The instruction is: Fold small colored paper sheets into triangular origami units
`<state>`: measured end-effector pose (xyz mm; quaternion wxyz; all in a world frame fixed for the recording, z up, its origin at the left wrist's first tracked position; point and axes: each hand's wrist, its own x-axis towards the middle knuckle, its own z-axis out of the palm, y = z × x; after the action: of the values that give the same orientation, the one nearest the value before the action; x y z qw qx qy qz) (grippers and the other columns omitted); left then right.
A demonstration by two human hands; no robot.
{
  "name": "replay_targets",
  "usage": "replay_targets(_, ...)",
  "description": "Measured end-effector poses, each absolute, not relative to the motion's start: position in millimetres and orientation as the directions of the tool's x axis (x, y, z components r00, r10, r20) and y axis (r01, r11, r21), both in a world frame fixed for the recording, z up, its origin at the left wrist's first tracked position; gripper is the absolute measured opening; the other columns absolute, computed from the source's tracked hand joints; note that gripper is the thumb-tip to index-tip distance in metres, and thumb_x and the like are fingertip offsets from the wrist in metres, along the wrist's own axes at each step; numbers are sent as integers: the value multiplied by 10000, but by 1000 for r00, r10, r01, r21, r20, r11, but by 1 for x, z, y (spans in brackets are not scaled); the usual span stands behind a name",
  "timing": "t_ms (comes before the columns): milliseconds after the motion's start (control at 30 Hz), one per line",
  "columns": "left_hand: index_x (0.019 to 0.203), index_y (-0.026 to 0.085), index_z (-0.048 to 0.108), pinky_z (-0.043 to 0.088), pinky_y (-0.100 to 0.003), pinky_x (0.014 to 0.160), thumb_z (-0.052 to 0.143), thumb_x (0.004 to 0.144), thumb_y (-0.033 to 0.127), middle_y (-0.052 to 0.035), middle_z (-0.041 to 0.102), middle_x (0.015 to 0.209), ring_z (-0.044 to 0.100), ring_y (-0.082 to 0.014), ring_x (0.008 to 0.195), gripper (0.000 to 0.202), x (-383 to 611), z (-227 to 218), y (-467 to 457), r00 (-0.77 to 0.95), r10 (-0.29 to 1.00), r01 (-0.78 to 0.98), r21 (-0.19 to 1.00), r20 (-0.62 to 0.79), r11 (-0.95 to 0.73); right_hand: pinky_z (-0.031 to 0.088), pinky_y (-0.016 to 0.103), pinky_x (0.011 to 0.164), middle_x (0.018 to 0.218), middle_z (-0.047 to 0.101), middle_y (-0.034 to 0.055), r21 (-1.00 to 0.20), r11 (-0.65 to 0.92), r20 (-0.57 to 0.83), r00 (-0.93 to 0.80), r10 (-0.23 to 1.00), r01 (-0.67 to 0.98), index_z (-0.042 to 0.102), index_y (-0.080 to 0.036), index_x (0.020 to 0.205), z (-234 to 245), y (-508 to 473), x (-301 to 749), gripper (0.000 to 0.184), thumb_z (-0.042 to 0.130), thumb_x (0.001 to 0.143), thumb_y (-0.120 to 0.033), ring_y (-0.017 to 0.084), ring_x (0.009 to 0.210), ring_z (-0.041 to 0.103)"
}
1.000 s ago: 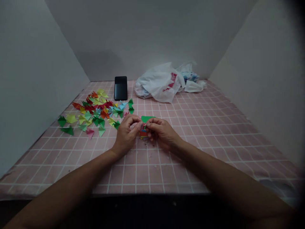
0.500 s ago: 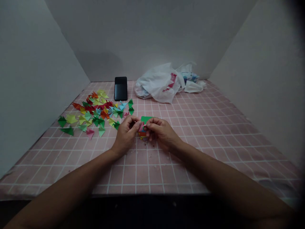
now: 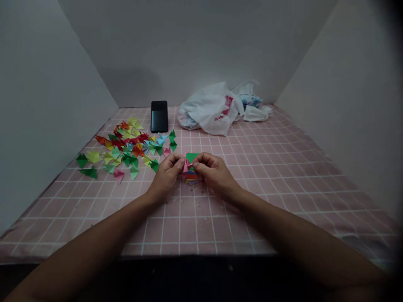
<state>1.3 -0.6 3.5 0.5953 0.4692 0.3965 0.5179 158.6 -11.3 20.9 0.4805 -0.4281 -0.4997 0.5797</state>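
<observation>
A small pink origami crane (image 3: 186,166), folded from paper, is pinched between my two hands. My left hand (image 3: 167,173) grips its left side with thumb and forefinger. On the other side, the thumb and forefinger of my right hand (image 3: 214,171) pinch a thin point of the same crane. Beneath the hands lies a stack of coloured paper squares (image 3: 192,156), green on top, with orange, yellow and purple edges showing at the front. To the left spreads a pile of folded paper cranes (image 3: 129,144) in red, yellow, green, blue and pink.
A black phone (image 3: 159,116) lies behind the cranes. White plastic bags (image 3: 209,110) with red print sit crumpled at the back, by a smaller bluish bag (image 3: 251,100). Pink checked cloth (image 3: 283,167) covers the table, and walls rise at the back and sides.
My right hand's fingers have shifted slightly to the right and now pinch the pink crane's point. More of the pink paper and the stack's coloured edges shows between the hands.
</observation>
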Motion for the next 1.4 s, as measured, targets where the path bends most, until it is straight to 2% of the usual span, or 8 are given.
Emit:
replay_targets(233, 707, 153, 580, 427, -176, 551, 865, 694, 328, 40, 527, 650, 474, -76, 577, 335, 5, 10, -2, 275, 947, -392, 881, -163, 265, 366, 268, 573, 684, 521, -33, -994, 107, 106, -157, 982, 2, 556, -204, 683, 21, -7, 161, 155, 635, 756, -316, 114, 624, 441)
replay_targets(433, 723, 145, 625, 533, -225, 672, 845, 742, 288, 14, 571, 706, 520, -96, 639, 263, 1, 6, 1, 391, 894, -424, 819, -218, 385, 395, 274, 601, 700, 527, -24, -989, 145, 141, -185, 972, 3, 565, -204, 701, 20, -6, 163, 144, 616, 767, -321, 129, 659, 470)
replay_targets(600, 786, 142, 678, 548, -253, 712, 833, 756, 263, -11, 618, 783, 566, -120, 706, 198, -1, 1, 3, 384, 895, -468, 788, -227, 401, 389, 269, 569, 691, 527, -31, -988, 153, 147, -176, 973, 22, 580, -213, 800, 22, -5, 165, 132, 616, 798, -340, 133, 639, 484)
replay_targets(767, 813, 126, 699, 533, -237, 707, 840, 757, 265, -27, 636, 813, 580, -127, 742, 205, -1, 2, 3, 386, 899, -480, 788, -205, 386, 427, 290, 641, 759, 596, -10, -964, 241, 215, -201, 956, 116, 609, -205, 859, 18, -2, 166, 143, 659, 800, -326, 149, 705, 539)
replay_targets(967, 779, 128, 663, 512, -213, 675, 862, 743, 297, -4, 595, 749, 548, -106, 685, 264, 0, 4, 1, 385, 904, -450, 817, -187, 361, 420, 290, 663, 751, 592, -21, -919, 338, 299, -202, 933, 202, 594, -210, 823, 17, -5, 165, 25, 611, 806, -215, 144, 700, 537)
replay_targets(1133, 774, 153, 625, 452, -186, 572, 868, 740, 358, 24, 563, 701, 496, -91, 619, 320, 5, 4, -3, 280, 956, -452, 866, -89, 213, 432, 305, 712, 792, 596, 2, -859, 422, 396, -148, 906, 290, 625, -204, 772, 18, -7, 164, 77, 602, 803, -137, 154, 752, 563)
replay_targets(1233, 811, 166, 625, 453, -192, 580, 862, 753, 397, 25, 572, 744, 505, -95, 642, 336, 6, 3, -4, 226, 974, -422, 903, 14, 85, 431, 315, 723, 775, 589, 5, -875, 395, 371, -134, 919, 281, 637, -200, 738, 18, -8, 165, 98, 618, 830, -172, 157, 750, 559)
replay_targets(1400, 845, 187, 618, 451, -222, 608, 789, 837, 437, 20, 567, 775, 507, -107, 660, 303, 4, 3, -5, 230, 964, -311, 949, 132, -55, 433, 317, 718, 769, 609, 3, -934, 301, 273, -161, 949, 194, 669, -201, 744, 19, -10, 165, 102, 629, 835, -226, 155, 743, 563)
